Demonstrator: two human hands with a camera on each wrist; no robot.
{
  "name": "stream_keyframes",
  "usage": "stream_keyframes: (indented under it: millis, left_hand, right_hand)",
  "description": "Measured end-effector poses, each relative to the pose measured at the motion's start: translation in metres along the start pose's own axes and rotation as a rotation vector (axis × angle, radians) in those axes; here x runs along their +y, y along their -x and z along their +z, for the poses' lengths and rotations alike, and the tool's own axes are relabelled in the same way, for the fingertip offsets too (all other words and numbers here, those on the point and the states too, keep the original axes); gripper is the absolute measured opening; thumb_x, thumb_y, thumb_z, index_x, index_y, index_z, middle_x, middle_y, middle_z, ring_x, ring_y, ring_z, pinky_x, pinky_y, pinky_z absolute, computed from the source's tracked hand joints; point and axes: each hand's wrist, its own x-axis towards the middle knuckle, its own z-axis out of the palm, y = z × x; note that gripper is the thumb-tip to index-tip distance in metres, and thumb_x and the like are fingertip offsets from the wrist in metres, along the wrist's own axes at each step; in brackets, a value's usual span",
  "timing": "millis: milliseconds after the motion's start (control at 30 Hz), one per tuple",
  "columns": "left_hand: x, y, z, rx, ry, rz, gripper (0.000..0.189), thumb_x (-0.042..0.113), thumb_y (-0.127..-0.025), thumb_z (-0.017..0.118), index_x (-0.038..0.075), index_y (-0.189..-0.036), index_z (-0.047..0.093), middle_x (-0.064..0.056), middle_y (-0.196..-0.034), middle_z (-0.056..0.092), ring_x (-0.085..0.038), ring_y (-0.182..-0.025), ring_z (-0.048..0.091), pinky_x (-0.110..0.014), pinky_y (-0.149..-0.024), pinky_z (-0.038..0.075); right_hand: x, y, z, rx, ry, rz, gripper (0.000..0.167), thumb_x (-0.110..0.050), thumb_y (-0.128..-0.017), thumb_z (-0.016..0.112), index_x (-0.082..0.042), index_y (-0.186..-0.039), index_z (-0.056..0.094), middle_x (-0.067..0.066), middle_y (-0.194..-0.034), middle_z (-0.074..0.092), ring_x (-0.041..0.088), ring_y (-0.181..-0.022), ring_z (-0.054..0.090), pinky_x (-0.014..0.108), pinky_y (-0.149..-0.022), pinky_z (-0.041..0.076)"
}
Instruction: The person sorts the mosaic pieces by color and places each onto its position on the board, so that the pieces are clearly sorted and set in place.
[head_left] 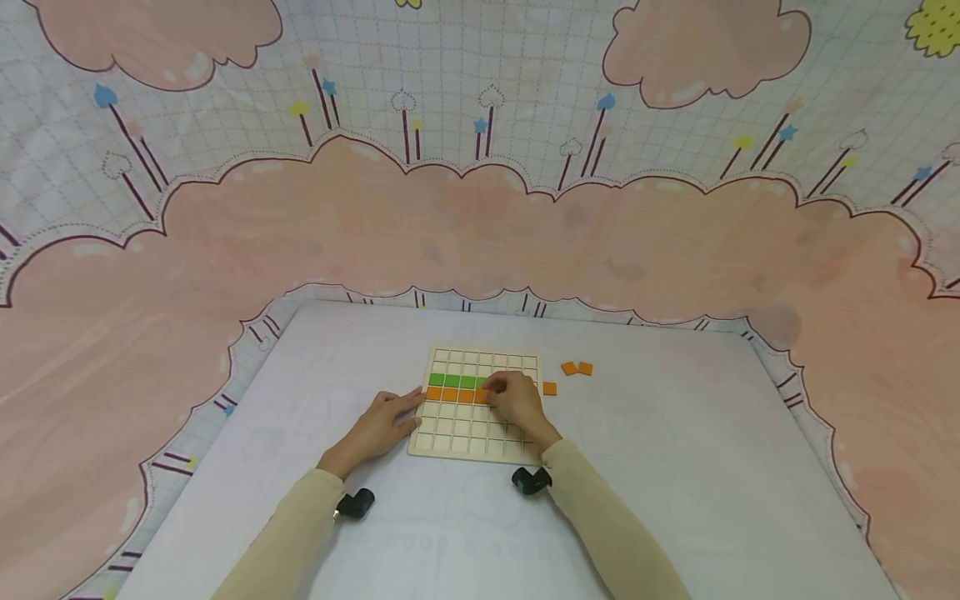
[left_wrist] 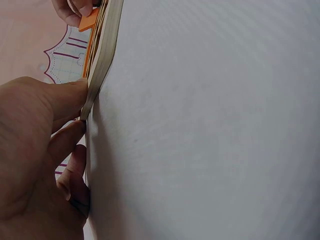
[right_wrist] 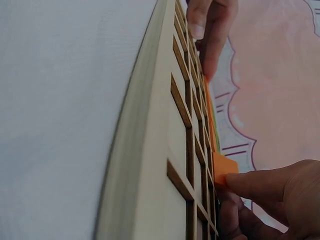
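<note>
A square wooden grid board lies on the white table. Across it run a row of green square tiles and, just below, a row of orange square tiles. My right hand pinches an orange tile between thumb and fingers, tilted up from the board at the right end of the orange row. Part of both rows is hidden behind this hand. At the board's left edge rests my left hand, fingers extended, with fingertips touching the rim.
Two loose orange tiles lie beyond the board's upper right. Another orange tile sits right by its right edge. White table surface surrounds the board, and a patterned pink cloth hangs behind.
</note>
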Motion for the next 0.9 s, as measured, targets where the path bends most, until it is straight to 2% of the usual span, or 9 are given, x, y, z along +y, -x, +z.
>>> stream_keyframes:
  millis: [500, 733, 900]
  left_hand:
    - [0.001, 0.0, -0.001, -0.001, -0.003, 0.008, 0.053, 0.027, -0.097, 0.063, 0.016, -0.146, 0.047, 0.004, -0.159, 0.035, -0.021, -0.118, 0.042, -0.048, -0.1, 0.043]
    - [-0.002, 0.001, 0.0, 0.0, -0.005, 0.006, 0.053, 0.028, -0.097, 0.062, 0.017, -0.147, 0.046, 0.004, -0.159, 0.035, -0.021, -0.118, 0.042, -0.048, -0.099, 0.043]
    - [-0.003, 0.001, 0.001, 0.004, -0.005, 0.005, 0.053, 0.028, -0.097, 0.062, 0.018, -0.147, 0.046, 0.004, -0.159, 0.035, -0.021, -0.118, 0.042, -0.048, -0.1, 0.043]
  right_hand:
    - [0.002, 0.0, 0.005, 0.022, 0.057, -0.009, 0.011, -0.015, -0.086, 0.074, -0.017, -0.096, 0.078, 0.002, -0.099, 0.072, 0.02, -0.091, 0.064, 0.037, -0.08, 0.051]
    - [0.003, 0.003, 0.001, 0.002, -0.033, -0.018, 0.013, -0.015, -0.086, 0.073, -0.014, -0.1, 0.074, 0.002, -0.097, 0.071, 0.018, -0.089, 0.061, 0.038, -0.084, 0.05]
    - [-0.004, 0.008, -0.009, -0.017, -0.107, -0.019, 0.017, -0.014, -0.087, 0.072, -0.01, -0.104, 0.073, 0.004, -0.101, 0.071, 0.018, -0.088, 0.063, 0.034, -0.077, 0.053]
